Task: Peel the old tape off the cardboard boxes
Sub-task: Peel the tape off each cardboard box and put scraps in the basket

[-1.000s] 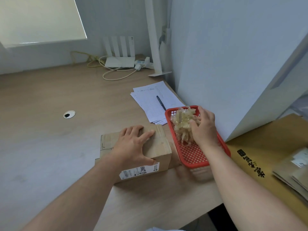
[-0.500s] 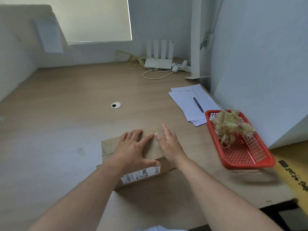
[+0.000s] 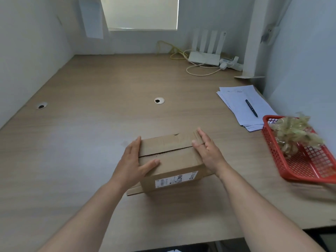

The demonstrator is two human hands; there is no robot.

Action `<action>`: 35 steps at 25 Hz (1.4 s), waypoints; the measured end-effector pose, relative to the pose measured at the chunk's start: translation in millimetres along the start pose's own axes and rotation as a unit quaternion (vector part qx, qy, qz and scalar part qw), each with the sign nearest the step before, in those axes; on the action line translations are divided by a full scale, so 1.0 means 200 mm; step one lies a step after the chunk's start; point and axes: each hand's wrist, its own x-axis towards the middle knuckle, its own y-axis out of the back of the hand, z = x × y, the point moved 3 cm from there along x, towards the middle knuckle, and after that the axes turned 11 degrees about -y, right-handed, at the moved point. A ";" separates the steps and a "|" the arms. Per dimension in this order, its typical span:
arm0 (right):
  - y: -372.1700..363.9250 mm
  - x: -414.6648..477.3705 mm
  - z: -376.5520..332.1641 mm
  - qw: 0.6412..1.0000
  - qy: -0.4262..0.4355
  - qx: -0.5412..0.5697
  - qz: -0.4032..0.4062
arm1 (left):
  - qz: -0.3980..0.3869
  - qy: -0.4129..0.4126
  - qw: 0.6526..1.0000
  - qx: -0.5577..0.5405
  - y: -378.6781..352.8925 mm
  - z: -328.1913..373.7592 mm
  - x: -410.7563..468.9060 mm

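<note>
A small brown cardboard box (image 3: 171, 157) lies on the wooden desk (image 3: 91, 142), with a white label on its near side and a jagged seam across its top. My left hand (image 3: 135, 160) clasps the box's left end, thumb resting on the top. My right hand (image 3: 207, 150) presses flat against the box's right end, fingers straight. A wad of peeled, yellowish tape (image 3: 294, 137) sits in a red plastic basket (image 3: 309, 170) at the right.
Papers (image 3: 240, 104) with a dark pen (image 3: 251, 108) lie behind the basket. A white router (image 3: 203, 58) and cables sit at the back. Two round cable holes are in the desk. A white wall panel stands at the right.
My right hand left the tape wad in the basket and came to the box's right end. My left hand slid from the box's top to its left end. The view swung left.
</note>
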 end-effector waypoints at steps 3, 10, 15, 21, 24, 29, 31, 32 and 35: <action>-0.02 -0.02 0.00 0.998 -0.033 0.052 -0.011 | 0.042 0.057 0.977 -0.204 -0.07 0.01 0.00; 0.04 -0.06 -0.01 0.988 -0.061 0.132 -0.048 | 0.144 0.102 0.952 -0.251 -0.05 0.02 0.05; 0.06 0.00 -0.03 0.975 -0.062 0.208 -0.039 | 0.189 0.144 0.934 -0.267 -0.02 0.06 0.11; 0.07 0.07 -0.02 0.959 -0.113 0.258 -0.036 | 0.195 0.169 0.933 -0.252 -0.04 0.09 0.14; 0.09 0.10 -0.02 0.938 -0.114 0.327 -0.035 | 0.180 0.179 0.923 -0.291 -0.02 0.09 0.15; 0.12 0.15 -0.08 0.927 -0.103 0.361 -0.012 | 0.038 0.190 0.917 -0.347 -0.02 0.13 0.13; 0.11 0.16 -0.08 0.938 -0.098 0.333 0.004 | 0.005 0.187 0.915 -0.357 -0.01 0.14 0.10; 0.10 0.16 -0.08 0.939 -0.100 0.328 0.007 | -0.017 0.181 0.909 -0.376 0.01 0.13 0.09; 0.08 0.17 -0.07 0.943 -0.104 0.314 0.035 | -0.122 0.135 0.894 -0.408 0.07 0.13 0.04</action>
